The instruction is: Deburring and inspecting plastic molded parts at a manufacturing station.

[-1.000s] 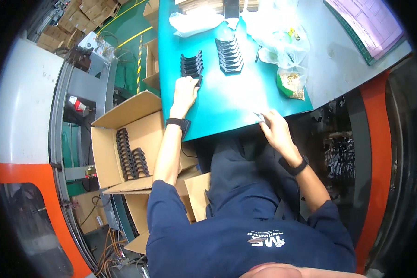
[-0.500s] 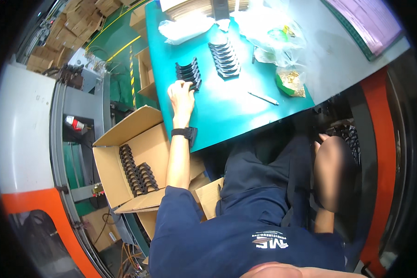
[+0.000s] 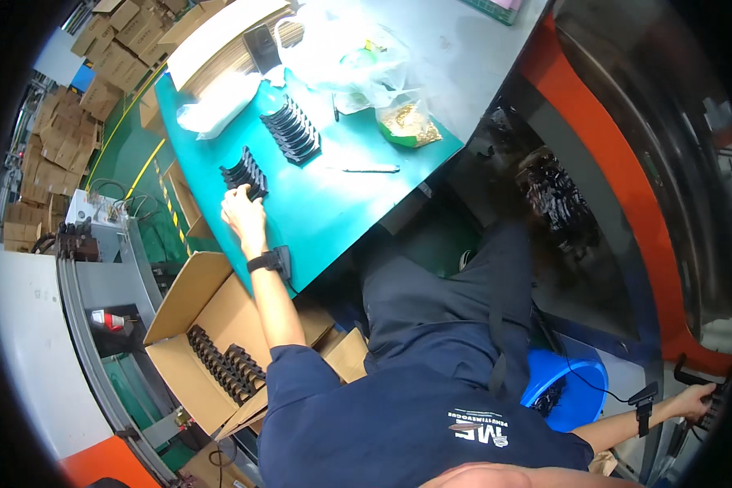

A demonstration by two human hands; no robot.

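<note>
Right hand (image 3: 690, 402) has swung from beside the lap out to the lower right edge, against a dark fixture (image 3: 714, 404) on the machine; view has turned, so the worktop (image 3: 325, 203) now slants, and a blue bucket (image 3: 587, 390) has come in; left hand (image 3: 244, 216) stays at the short row of black curved pieces (image 3: 246, 172). Short row lies on the worktop, near its left edge; row's long axis runs from upper left down to lower right, near end at the left hand; each piece's own long axis lies crosswise, lower left to upper right, hollow side apparently facing the far end. Left fingers curled, touching the near end; cannot tell if they pinch the last piece; right fingers bent at the fixture, grip cannot be told. Longer row of black pieces (image 3: 291, 130) just beside, up and right, roughly parallel; pen (image 3: 372, 169) lies right of it; bag of gold-coloured bits (image 3: 411, 124) beyond the pen; open carton (image 3: 171, 366) below the worktop's left edge, more black pieces (image 3: 220, 358) in rows inside; bucket near the right forearm, dark pieces in it.
</note>
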